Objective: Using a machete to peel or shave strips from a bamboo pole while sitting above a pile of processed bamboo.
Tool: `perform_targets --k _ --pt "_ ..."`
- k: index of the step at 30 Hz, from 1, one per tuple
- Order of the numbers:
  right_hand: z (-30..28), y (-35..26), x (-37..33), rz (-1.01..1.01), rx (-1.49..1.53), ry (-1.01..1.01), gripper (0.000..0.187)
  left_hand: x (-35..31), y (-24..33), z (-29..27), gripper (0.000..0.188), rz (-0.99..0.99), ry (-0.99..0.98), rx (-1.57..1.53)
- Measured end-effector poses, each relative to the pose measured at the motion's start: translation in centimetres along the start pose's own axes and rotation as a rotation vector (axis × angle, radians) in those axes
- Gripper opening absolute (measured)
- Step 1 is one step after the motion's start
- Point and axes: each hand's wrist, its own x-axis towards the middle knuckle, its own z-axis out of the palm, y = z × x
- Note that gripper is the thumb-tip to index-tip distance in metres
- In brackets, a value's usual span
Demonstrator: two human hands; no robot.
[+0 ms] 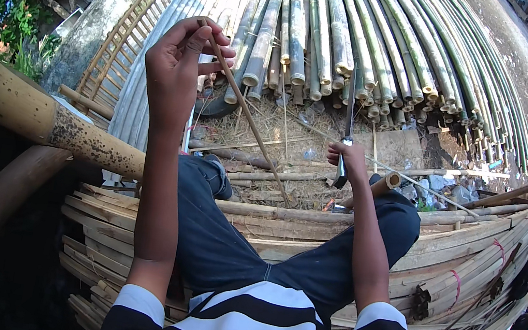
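Note:
My left hand is raised at the upper left, with thumb and fingers pinched on the top end of a thin brown bamboo stick. The stick slants down to the right, its lower end near the ground between my legs. In my right hand, the fingers wrap round the dark handle of a long-bladed knife. Its narrow blade points up and away from me, toward the bamboo poles. Blade and stick are apart. Just right of that hand, a short bamboo piece lies by my right knee.
Many long green bamboo poles are stacked ahead, cut ends toward me. Split bamboo strips are piled under and beside me. A thick spotted pole crosses at left, near a bamboo ladder-like frame. Shavings and scraps litter the ground.

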Motion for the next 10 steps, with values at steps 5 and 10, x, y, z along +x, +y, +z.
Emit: perform_targets --k 5,10 --pt "-0.9 0.8 1.0 0.011 0.068 -0.04 0.022 2.0 2.5 -0.8 0.019 0.109 0.038 -0.051" --pt "-0.5 0.0 0.7 0.005 0.056 0.0 0.025 5.7 6.5 -3.9 0.022 0.275 0.067 -0.014"
